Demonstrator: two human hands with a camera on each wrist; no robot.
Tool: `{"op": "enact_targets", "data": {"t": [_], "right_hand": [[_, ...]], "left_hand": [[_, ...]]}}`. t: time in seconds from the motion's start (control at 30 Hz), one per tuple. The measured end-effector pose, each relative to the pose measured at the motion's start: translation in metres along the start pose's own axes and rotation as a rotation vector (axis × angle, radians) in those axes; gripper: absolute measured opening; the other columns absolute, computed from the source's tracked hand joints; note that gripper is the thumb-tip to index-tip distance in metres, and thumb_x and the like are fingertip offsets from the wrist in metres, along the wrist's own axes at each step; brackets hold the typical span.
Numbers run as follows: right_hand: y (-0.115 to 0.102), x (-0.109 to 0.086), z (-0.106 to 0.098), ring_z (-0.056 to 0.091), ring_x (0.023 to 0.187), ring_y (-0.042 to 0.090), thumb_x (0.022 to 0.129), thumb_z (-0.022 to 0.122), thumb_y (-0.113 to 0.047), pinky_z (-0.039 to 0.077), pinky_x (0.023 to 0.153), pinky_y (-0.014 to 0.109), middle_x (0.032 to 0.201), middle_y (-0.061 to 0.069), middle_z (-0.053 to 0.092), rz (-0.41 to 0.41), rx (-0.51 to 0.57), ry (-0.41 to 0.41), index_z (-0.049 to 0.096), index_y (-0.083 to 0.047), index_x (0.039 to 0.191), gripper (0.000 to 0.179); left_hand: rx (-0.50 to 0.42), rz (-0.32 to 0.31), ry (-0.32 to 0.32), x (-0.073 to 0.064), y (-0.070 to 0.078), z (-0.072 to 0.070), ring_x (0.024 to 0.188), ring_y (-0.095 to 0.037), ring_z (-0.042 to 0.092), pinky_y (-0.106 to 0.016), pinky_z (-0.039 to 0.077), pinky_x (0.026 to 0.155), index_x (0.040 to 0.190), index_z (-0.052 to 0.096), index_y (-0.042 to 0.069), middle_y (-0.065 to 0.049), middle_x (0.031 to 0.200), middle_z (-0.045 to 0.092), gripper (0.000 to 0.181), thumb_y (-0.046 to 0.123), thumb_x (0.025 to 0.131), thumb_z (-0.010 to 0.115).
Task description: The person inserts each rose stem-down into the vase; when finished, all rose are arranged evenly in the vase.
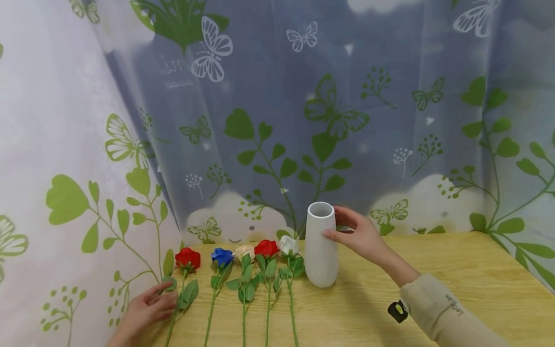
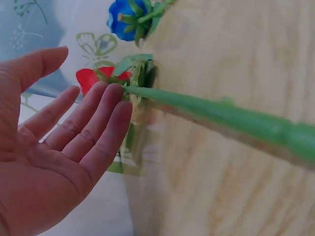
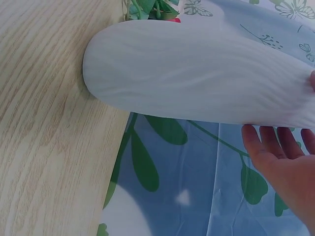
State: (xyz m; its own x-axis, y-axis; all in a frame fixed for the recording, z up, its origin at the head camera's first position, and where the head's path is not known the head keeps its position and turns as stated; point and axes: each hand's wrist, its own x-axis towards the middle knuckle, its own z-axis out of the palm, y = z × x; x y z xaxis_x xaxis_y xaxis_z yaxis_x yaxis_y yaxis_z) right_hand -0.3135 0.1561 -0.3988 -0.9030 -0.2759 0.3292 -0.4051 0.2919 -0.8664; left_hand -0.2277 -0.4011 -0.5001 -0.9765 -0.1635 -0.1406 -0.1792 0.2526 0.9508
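Observation:
A tall white vase (image 1: pixel 321 250) stands upright on the table, and my right hand (image 1: pixel 362 238) grips it near the top, thumb in front and fingers at the back. In the right wrist view the fingertips (image 3: pixel 250 129) meet the wall of the vase (image 3: pixel 197 73). At the far left my left hand (image 1: pixel 149 308) is beside the stem and leaves of a red rose (image 1: pixel 188 259). Its fingers look nearly straight in the left wrist view, palm showing, near the green stem (image 2: pixel 211 113); whether they touch it I cannot tell.
Between the left red rose and the vase lie a blue rose (image 1: pixel 222 257), a cream rose (image 1: pixel 244 252), a second red rose (image 1: pixel 266 248) and a white rose (image 1: pixel 289 246), stems toward me. A printed curtain (image 1: pixel 269 96) hangs behind the wooden table (image 1: pixel 468 279).

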Motion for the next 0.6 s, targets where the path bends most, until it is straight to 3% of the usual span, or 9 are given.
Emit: {"op": "enact_targets", "data": {"t": [0.23,0.6], "right_hand": [[-0.001,0.001,0.0,0.062,0.132,0.04,0.094,0.083,-0.024,0.062,0.1,0.05,0.145,0.019,0.062,0.011,-0.004,-0.003,0.049,-0.009,0.156,0.073],[0.002,0.0,-0.001,0.063,0.13,0.039,0.094,0.083,-0.023,0.062,0.1,0.048,0.143,0.018,0.063,-0.006,-0.003,0.001,0.05,-0.009,0.155,0.071]], "left_hand": [[0.118,-0.054,0.026,0.003,-0.009,0.002,0.096,-0.02,0.077,-0.034,0.066,0.077,0.155,0.046,-0.005,-0.021,0.124,0.076,0.069,0.024,0.1,0.076],[0.163,-0.065,0.013,0.008,-0.017,0.005,0.103,-0.023,0.076,-0.041,0.067,0.078,0.153,0.048,-0.005,-0.026,0.129,0.072,0.072,0.013,0.092,0.082]]}}
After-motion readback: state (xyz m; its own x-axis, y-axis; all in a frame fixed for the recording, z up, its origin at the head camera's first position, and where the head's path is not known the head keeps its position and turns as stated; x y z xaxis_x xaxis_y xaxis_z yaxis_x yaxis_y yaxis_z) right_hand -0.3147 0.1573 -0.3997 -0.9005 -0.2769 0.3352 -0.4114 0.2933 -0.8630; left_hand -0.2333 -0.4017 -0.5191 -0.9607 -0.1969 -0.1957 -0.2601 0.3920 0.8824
